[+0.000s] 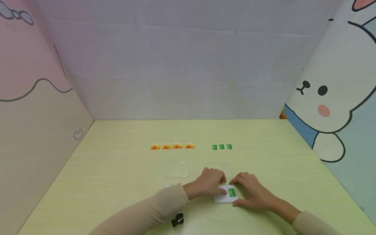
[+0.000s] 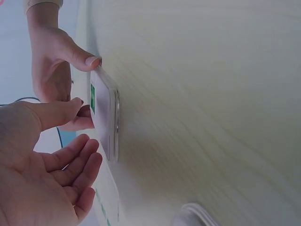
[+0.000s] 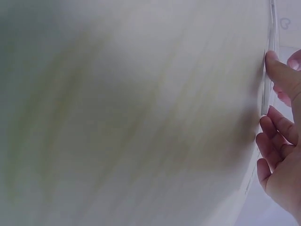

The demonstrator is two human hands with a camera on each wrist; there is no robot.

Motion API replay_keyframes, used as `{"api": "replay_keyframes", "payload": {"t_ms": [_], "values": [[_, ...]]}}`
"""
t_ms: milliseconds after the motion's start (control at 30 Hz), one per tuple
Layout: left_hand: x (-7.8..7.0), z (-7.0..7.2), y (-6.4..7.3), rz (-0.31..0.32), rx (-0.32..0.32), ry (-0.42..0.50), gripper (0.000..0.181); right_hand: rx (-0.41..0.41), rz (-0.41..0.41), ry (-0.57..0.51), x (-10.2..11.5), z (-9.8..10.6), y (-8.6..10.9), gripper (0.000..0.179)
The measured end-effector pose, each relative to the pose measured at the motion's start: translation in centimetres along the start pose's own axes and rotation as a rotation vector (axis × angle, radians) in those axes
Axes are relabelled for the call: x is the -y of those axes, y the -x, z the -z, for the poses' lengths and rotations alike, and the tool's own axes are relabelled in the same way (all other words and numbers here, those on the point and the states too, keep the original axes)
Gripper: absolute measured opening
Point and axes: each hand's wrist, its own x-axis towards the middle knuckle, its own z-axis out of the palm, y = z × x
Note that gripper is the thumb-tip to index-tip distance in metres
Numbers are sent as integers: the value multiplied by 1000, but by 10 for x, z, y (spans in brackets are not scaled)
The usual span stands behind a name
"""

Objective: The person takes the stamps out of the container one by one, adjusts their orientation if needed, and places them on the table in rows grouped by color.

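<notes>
A white card (image 1: 220,198) with a green picture sticker (image 1: 232,192) lies in front of me on the table; the left wrist view shows a clear plastic layer along its edge. My right hand (image 1: 254,192) holds the card's right end between thumb and fingers. Over its left part is my left hand (image 1: 208,182), the thumb lying on the card beside the green sticker. In the left wrist view the other fingers of the left hand (image 2: 51,165) are loosely bent with nothing in them. The right hand (image 3: 284,155) is at the card's thin edge in the right wrist view.
Two clear plastic plates (image 1: 177,169) lie beyond the hands, the right one partly covered. Farther back are a row of several orange stickers (image 1: 166,147) and three green stickers (image 1: 221,147). A black object (image 1: 177,220) is beside the left sleeve. Printed walls enclose the table.
</notes>
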Motion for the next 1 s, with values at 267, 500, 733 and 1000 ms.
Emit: {"api": "replay_keyframes", "payload": {"t_ms": [267, 500, 733, 1000], "values": [[-3, -8, -5, 22, 10, -52, 29, 6, -7, -25, 1, 0, 0, 47], [-9, -13, -5, 30, -12, -122, 28, -17, 18, -28, 1, 1, 0, 47], [-17, -14, -4, 90, -25, -142, 33, -9, -2, -31, -1, 0, 0, 48], [-21, -23, -5, 152, -71, -190, 38, -20, 13, -33, -1, -1, 1, 48]]}}
